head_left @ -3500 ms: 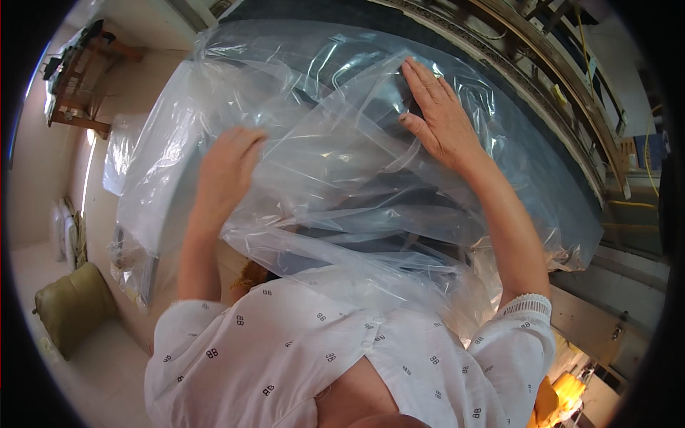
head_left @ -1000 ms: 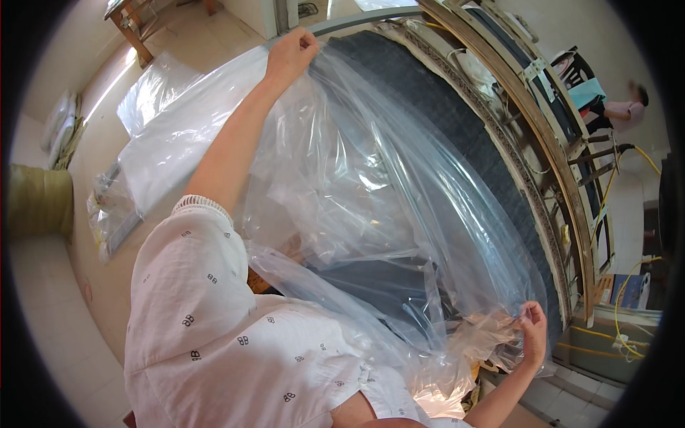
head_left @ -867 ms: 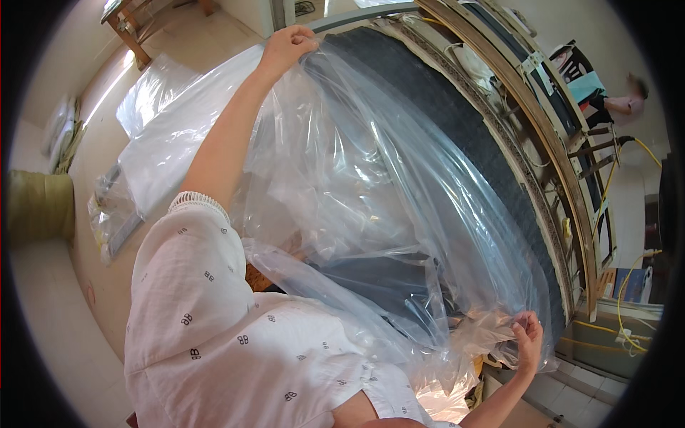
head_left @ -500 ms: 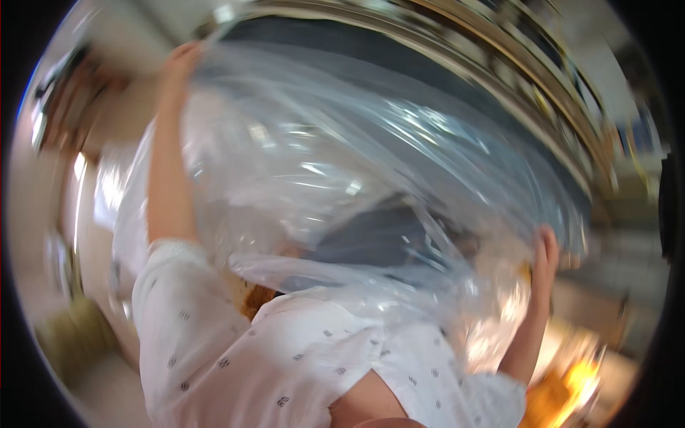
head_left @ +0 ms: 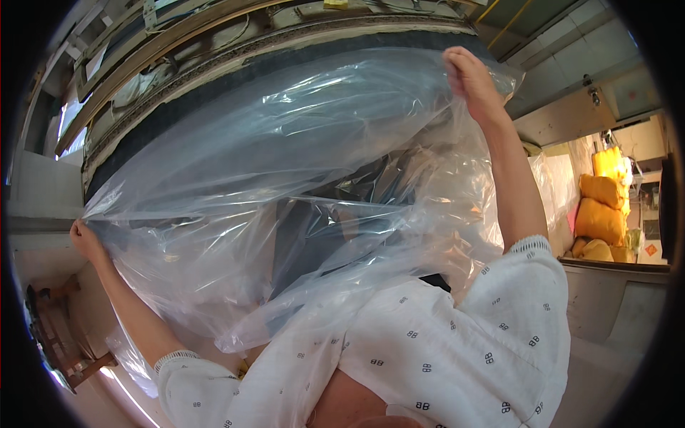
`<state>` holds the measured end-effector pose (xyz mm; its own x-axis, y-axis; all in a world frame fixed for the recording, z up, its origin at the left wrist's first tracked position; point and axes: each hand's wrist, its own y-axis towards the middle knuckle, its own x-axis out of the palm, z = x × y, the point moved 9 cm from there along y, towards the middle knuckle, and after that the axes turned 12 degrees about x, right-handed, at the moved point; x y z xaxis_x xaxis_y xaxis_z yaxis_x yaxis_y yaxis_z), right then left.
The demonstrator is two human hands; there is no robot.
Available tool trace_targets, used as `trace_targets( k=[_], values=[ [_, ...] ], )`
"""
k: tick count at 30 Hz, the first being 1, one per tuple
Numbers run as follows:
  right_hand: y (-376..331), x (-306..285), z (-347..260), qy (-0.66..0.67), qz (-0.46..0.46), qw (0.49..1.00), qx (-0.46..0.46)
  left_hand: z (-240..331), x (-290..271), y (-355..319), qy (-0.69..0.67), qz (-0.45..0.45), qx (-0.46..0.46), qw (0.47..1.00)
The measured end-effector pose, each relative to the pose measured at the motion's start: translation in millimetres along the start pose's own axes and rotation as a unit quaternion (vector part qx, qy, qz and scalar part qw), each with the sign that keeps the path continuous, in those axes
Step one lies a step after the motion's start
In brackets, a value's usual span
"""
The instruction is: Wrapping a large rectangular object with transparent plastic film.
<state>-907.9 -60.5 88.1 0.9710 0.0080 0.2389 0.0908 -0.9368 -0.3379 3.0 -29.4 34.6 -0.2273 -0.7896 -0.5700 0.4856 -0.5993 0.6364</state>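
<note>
The left hand [head_left: 88, 241] pinches a clear plastic sheet [head_left: 307, 128]. It lies partly over a dark top [head_left: 214, 85], perhaps a table, its long way running from left up to right. The right hand [head_left: 474, 82] pinches its other end.

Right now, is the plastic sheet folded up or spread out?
Spread out, but not smooth: the plastic sheet stretches between the left hand and right hand, with loose creases nearer the shirt.
</note>
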Motion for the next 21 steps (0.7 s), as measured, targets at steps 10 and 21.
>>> trace_targets(
  k=[10,21],
  values=[
    [44.6,24.1,-13.5,-0.546,0.197,0.781,-0.231,13.0,-123.0,-6.5,-0.155,0.018,-0.070,0.985],
    [53.0,26.3,-7.2,-0.527,0.202,0.764,-0.314,17.9,-208.1,-74.1,-0.267,-0.085,-0.127,0.952]
  ],
)
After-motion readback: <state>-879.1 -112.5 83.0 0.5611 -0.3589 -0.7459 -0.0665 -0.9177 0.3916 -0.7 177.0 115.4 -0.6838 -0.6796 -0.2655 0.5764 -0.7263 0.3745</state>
